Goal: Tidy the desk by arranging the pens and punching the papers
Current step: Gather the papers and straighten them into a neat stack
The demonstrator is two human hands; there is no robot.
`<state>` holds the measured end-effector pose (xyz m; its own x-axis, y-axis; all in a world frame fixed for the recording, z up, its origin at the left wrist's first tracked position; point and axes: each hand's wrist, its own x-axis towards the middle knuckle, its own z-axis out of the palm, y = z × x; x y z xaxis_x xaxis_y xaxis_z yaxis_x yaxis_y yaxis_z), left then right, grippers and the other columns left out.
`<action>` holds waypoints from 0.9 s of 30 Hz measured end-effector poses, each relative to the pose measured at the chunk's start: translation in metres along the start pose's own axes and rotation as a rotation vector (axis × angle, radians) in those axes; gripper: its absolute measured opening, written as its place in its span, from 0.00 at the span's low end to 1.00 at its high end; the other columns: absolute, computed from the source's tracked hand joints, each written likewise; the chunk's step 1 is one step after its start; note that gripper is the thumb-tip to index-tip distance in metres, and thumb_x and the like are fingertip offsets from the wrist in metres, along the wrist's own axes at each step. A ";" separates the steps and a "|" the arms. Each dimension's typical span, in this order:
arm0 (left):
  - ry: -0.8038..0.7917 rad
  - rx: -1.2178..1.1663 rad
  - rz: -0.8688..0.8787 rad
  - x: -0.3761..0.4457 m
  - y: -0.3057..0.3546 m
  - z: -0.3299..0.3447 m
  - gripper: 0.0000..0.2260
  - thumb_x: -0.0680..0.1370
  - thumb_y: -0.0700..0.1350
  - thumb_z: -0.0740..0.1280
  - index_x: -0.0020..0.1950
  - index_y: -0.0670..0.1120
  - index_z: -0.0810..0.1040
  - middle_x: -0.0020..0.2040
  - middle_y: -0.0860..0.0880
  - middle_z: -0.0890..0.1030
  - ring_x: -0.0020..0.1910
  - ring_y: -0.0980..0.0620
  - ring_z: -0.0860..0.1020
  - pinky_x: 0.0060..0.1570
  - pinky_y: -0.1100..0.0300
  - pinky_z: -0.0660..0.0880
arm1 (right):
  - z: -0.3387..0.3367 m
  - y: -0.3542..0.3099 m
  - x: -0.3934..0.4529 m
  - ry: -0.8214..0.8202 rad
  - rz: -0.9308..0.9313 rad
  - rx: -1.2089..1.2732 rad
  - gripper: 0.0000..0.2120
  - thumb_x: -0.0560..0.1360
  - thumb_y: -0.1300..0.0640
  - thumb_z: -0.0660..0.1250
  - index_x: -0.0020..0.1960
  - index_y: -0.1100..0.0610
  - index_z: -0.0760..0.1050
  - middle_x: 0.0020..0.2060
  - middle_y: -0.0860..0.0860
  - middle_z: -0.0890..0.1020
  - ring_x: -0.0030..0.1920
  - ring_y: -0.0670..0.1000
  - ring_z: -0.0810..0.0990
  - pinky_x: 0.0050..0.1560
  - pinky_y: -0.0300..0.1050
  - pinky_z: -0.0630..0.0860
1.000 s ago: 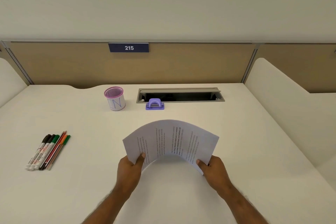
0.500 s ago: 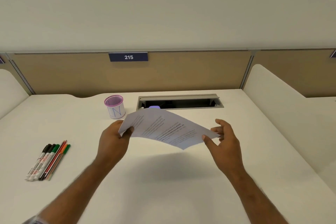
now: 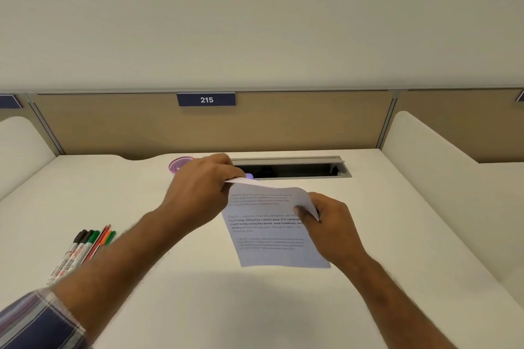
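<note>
Two hands hold printed white paper sheets above a plain white desk.

The left hand pinches the sheets' far edge at 12 o'clock; the right hand grips their right edge at 3 o'clock. A row of markers and pens lies at 9 o'clock, a pink mesh pen cup behind the left hand, a small purple hole punch barely visible by the grey cable tray. A tan partition carries a blue plate reading 215.
</note>
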<state>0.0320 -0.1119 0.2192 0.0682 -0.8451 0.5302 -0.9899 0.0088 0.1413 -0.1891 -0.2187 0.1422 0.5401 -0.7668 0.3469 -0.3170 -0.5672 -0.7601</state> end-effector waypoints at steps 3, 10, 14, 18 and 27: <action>0.005 -0.009 0.002 0.008 0.003 -0.006 0.07 0.76 0.46 0.70 0.50 0.56 0.86 0.42 0.58 0.79 0.38 0.52 0.75 0.30 0.62 0.64 | 0.000 -0.002 0.001 0.025 0.045 0.106 0.09 0.79 0.54 0.64 0.47 0.40 0.79 0.40 0.42 0.84 0.39 0.48 0.83 0.39 0.47 0.82; 0.254 0.053 -0.114 0.006 -0.011 -0.012 0.41 0.68 0.60 0.74 0.77 0.52 0.63 0.74 0.51 0.67 0.79 0.50 0.56 0.78 0.47 0.48 | -0.017 0.002 0.003 0.088 0.165 0.389 0.07 0.77 0.62 0.67 0.46 0.55 0.83 0.41 0.52 0.86 0.41 0.57 0.84 0.42 0.54 0.83; 0.276 -0.390 -0.522 -0.012 -0.013 -0.002 0.46 0.63 0.73 0.69 0.75 0.55 0.62 0.72 0.55 0.68 0.66 0.76 0.64 0.67 0.56 0.65 | -0.023 0.011 0.002 0.106 0.272 0.550 0.07 0.76 0.64 0.68 0.50 0.58 0.83 0.43 0.51 0.88 0.43 0.54 0.86 0.42 0.44 0.83; -0.036 -1.147 -0.772 -0.031 -0.012 0.027 0.36 0.68 0.63 0.70 0.72 0.48 0.70 0.65 0.50 0.79 0.66 0.52 0.76 0.68 0.49 0.69 | -0.023 0.018 0.001 0.043 0.350 0.676 0.07 0.76 0.65 0.68 0.51 0.59 0.82 0.44 0.52 0.88 0.43 0.52 0.87 0.39 0.39 0.82; -0.189 -1.468 -0.964 -0.055 0.012 0.071 0.16 0.79 0.50 0.66 0.63 0.43 0.79 0.55 0.40 0.85 0.53 0.38 0.84 0.56 0.39 0.79 | -0.011 0.028 -0.002 -0.109 0.477 0.787 0.09 0.76 0.63 0.67 0.55 0.61 0.81 0.49 0.57 0.86 0.48 0.56 0.86 0.42 0.43 0.82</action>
<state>0.0077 -0.1027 0.1324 0.3878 -0.8822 -0.2670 0.3156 -0.1451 0.9377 -0.2074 -0.2365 0.1261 0.5715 -0.8115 -0.1217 0.0749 0.1993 -0.9771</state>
